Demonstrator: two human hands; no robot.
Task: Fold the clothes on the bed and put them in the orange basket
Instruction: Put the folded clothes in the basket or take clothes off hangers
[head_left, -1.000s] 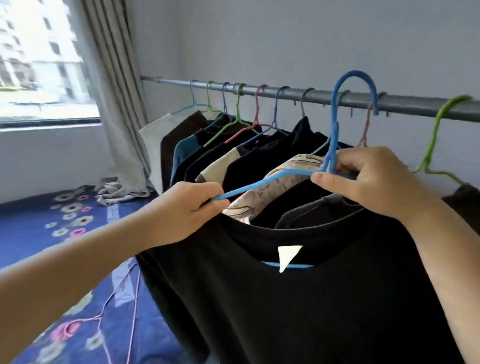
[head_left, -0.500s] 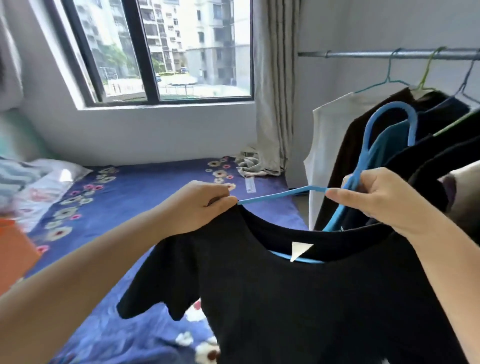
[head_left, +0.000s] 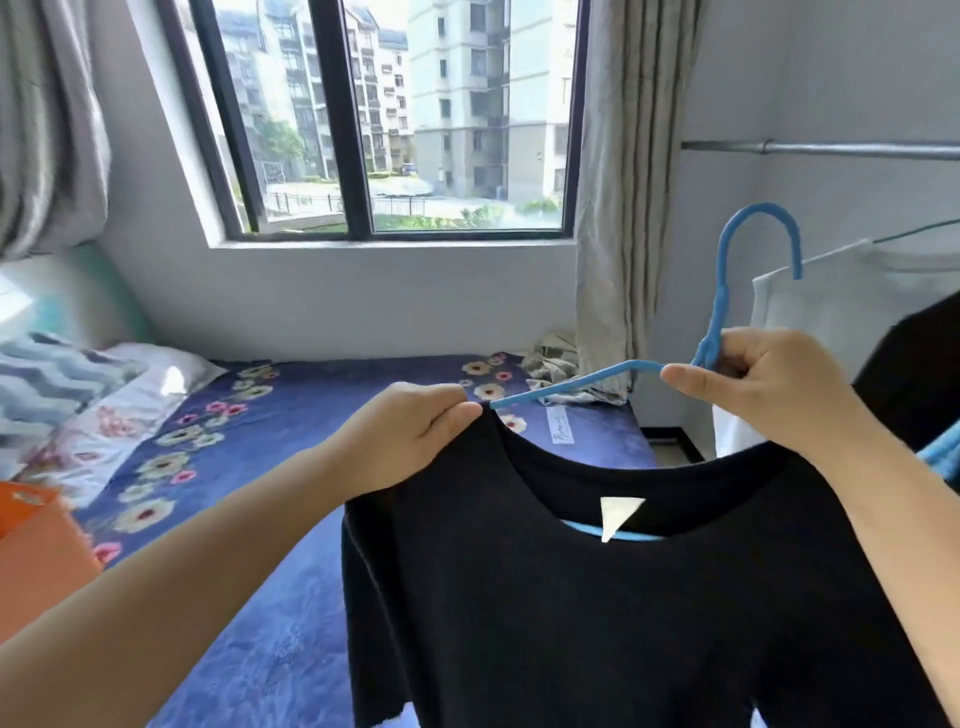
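Black shirt (head_left: 623, 597) on blue hanger (head_left: 727, 322): held up over the bed (head_left: 291, 426), now clear of the rail (head_left: 831, 149) and further from the hung clothes than half a second ago. Left hand (head_left: 410, 436): pinching the shirt's shoulder at the hanger arm, as before. Right hand (head_left: 763, 395): fingers curled round the hanger neck, unchanged. Orange basket (head_left: 31, 551): at the left edge, beside the bed. View has swung left; more window (head_left: 395, 119) shows.

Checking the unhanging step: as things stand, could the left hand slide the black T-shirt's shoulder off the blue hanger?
Probably yes: the left hand already pinches the black T-shirt at the shoulder, where the blue hanger arm emerges bare, with nothing blocking.
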